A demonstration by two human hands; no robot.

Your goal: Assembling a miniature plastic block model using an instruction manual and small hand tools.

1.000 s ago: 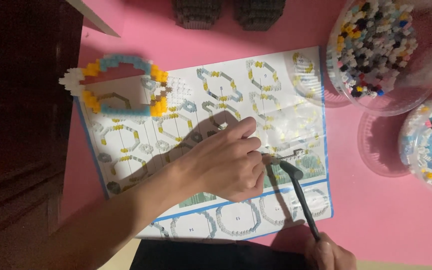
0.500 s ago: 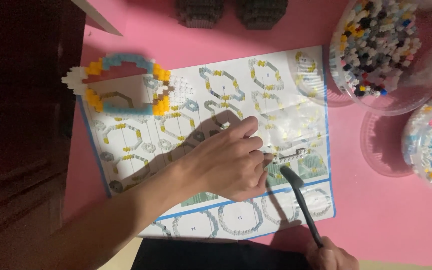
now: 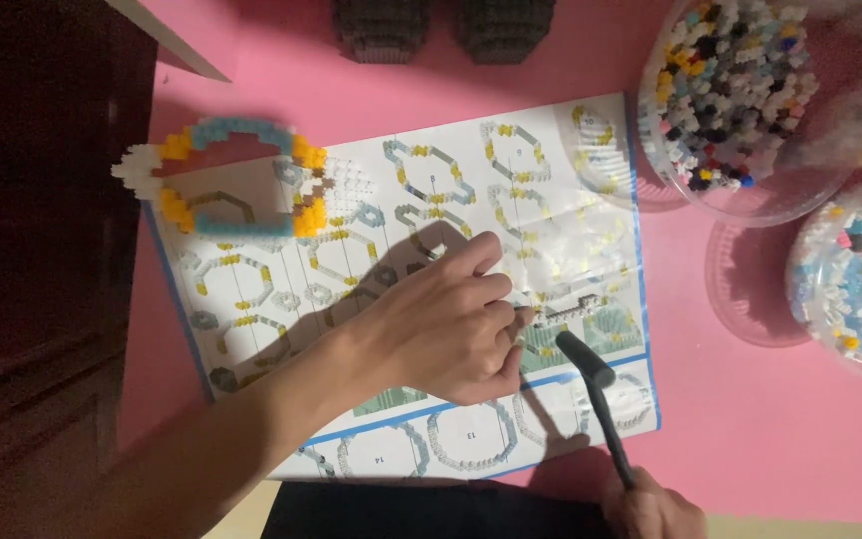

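Left hand [image 3: 451, 324]: lying over the middle of the instruction sheet [image 3: 406, 289], fingers curled, fingertips [image 3: 523, 315] pinching the near end of a small strip of white and grey bricks [image 3: 566, 311].
Right hand [image 3: 655, 509]: showing only partly at the lower edge of the view, clenching the handle end of a black mallet [image 3: 596, 404].
Black mallet: reaching up and to the left from the right hand, its head hovering or resting just below the brick strip; contact cannot be told.
Brick strip: sitting on the right part of the sheet, between the left fingertips and the sheet's right border, lying flat.
Instruction sheet: spreading flat on the pink tabletop [image 3: 750, 439], printed with ring-shaped building diagrams, blue line along its edges.
Partly built ring model [image 3: 226, 180]: resting on the sheet's upper left corner, made of light blue, yellow and white bricks, well apart from both hands.
Clear bowl, upper right [image 3: 740, 95]: holding mixed loose bricks in black, white, blue and yellow, touching the sheet's upper right corner.
Second clear bowl [image 3: 855, 284]: sitting at the right edge, holding pale blue, white and pink bricks.
Clear lid or dish [image 3: 750, 289]: lying between the sheet and the second bowl.
Two dark block pieces [image 3: 441, 25]: standing at the top edge of the tabletop.
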